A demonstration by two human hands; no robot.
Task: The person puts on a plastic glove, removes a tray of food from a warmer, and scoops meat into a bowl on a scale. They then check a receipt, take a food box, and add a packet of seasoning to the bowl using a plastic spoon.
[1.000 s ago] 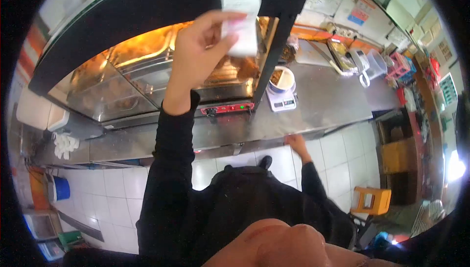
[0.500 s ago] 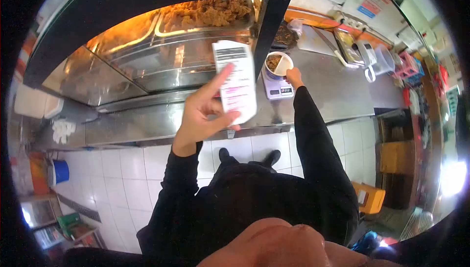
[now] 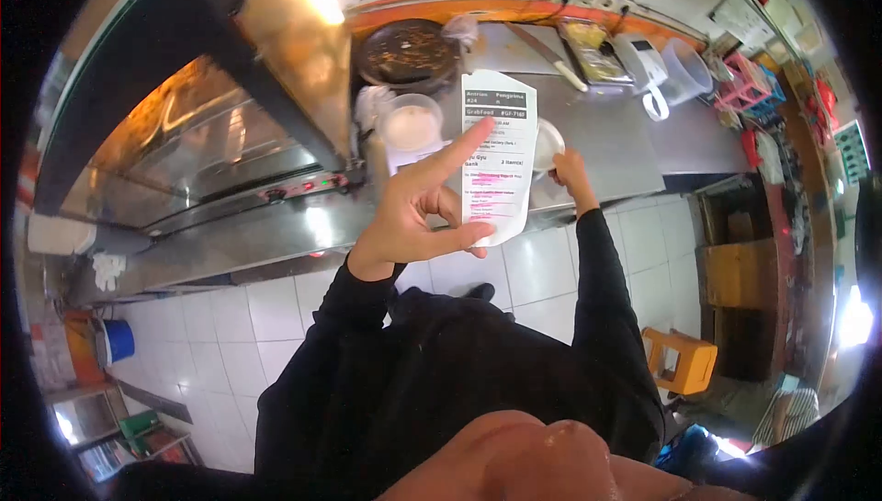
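Note:
A printed paper order receipt (image 3: 501, 147) with pink highlighter marks is pinched upright between the fingers and thumb of my left hand (image 3: 413, 221). Its index finger lies across the front of the slip. Behind and to the right of the paper, my right hand (image 3: 571, 179) grips the rim of a white bowl (image 3: 550, 144). The receipt hides most of this bowl, including whatever is inside. Left of the receipt stands a kitchen scale (image 3: 412, 157), topped by a round pale platter or dish (image 3: 410, 124). My left hand covers part of the scale.
A heated glass display case (image 3: 197, 147) stands on the left of the steel counter (image 3: 611, 138). Toward the wall are a dark round pan (image 3: 407, 52), a long knife (image 3: 548, 55), a tray of yellowish food (image 3: 595, 52) and a clear plastic jug (image 3: 682, 71). An orange stool (image 3: 680, 361) is on the floor.
My right hand has moved the bowl off the scale to its right. The receipt is still in my left hand, now held in front of the bowl. My view has turned rightward.

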